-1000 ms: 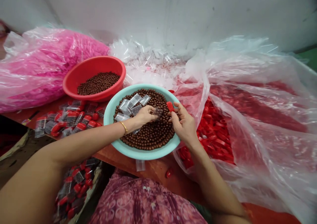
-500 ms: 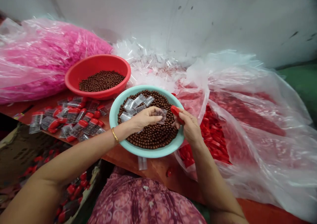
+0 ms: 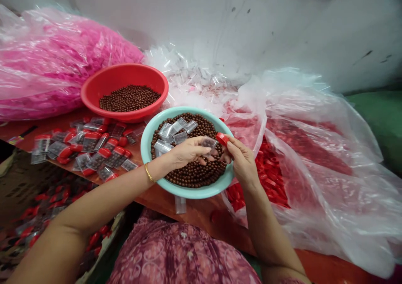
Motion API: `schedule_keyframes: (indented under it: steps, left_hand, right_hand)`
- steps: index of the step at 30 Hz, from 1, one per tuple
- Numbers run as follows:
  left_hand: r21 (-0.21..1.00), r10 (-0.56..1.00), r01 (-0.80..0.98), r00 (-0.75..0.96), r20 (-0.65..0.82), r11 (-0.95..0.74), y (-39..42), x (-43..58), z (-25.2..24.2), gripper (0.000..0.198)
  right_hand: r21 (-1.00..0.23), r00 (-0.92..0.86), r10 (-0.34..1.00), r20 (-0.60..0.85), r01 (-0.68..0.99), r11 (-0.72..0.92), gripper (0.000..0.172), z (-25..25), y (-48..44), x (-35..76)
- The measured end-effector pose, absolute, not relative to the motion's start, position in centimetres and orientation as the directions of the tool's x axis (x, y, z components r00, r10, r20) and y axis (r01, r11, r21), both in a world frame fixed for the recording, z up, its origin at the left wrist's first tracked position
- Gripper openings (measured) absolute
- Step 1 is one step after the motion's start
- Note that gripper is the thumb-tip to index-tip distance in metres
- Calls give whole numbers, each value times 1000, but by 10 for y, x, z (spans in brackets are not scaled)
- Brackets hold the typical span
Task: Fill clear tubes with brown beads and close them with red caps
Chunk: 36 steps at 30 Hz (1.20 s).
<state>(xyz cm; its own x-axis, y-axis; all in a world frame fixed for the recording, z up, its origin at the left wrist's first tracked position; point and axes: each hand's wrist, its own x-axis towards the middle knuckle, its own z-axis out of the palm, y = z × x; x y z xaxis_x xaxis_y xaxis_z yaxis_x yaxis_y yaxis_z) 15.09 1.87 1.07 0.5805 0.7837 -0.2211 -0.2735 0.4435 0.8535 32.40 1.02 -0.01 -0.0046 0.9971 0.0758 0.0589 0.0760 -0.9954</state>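
the left hand (image 3: 188,152) hangs over the teal bowl (image 3: 147,150), its fingers (image 3: 202,149) pinched shut on a small clear packet (image 3: 209,142) that sits just above the brown beads (image 3: 194,173) filling the bowl. the right hand (image 3: 241,160) faces it from the other side, fingers closed on a small red cap (image 3: 222,138), which is held right beside the packet's edge; whether cap and packet touch is hard to tell. behind the left fingers, a few more empty clear packets (image 3: 176,129) lie on top of the beads.

further out beyond the left fingers stands a red bowl (image 3: 103,87) with more brown beads in it. to the outer side of the left wrist, finished packets with red caps (image 3: 91,150) are spread over the red desk (image 3: 201,213). past the right hand, a big clear plastic bag (image 3: 314,150) holds a heap of red caps. a pink-filled bag (image 3: 47,66) lies far beyond the red bowl, and a mound of loose clear packets (image 3: 194,77) sits against the wall behind both bowls.
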Motion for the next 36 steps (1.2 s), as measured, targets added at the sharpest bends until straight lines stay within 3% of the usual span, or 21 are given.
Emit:
schedule_keyframes:
  steps: [6, 10, 13, 16, 21, 26, 29, 32, 36]
  left_hand:
    - [751, 806, -484, 582, -107, 449, 24, 150, 9, 41]
    - [811, 813, -411, 568, -130, 417, 25, 152, 4, 38]
    - [907, 840, -301, 533, -97, 295, 24, 154, 2, 32]
    - [967, 858, -173, 508, -73, 185, 22, 154, 4, 25]
    - [993, 878, -34, 472, -84, 113, 16, 155, 8, 20]
    - [998, 877, 51, 477, -53, 33, 15, 156, 5, 12]
    - [990, 896, 127, 445, -5, -57, 16, 154, 2, 10]
    - [982, 887, 176, 462, -21, -68, 14, 154, 4, 14]
    - [984, 804, 175, 584, -112, 10, 10, 156, 15, 17]
  right_hand:
    - [-999, 24, 999, 47, -18, 48, 30, -1, 13, 324]
    - [-987, 12, 987, 158, 5, 158, 28, 1, 15, 323]
    - [-943, -90, 959, 268, 179, 280, 28, 4, 18, 322]
    - [-822, -241, 892, 384, 351, 449, 27, 7, 20, 322]
    - [-556, -423, 750, 509, 504, 661, 34, 6, 17, 328]
    - [-393, -567, 617, 546, 477, 786, 42, 0, 12, 333]
    - [-401, -546, 597, 587, 445, 801, 43, -6, 8, 332]
    - [-478, -506, 664, 550, 461, 747, 39, -8, 4, 333]
    - [-679, -234, 822, 518, 472, 562, 38, -2, 3, 333]
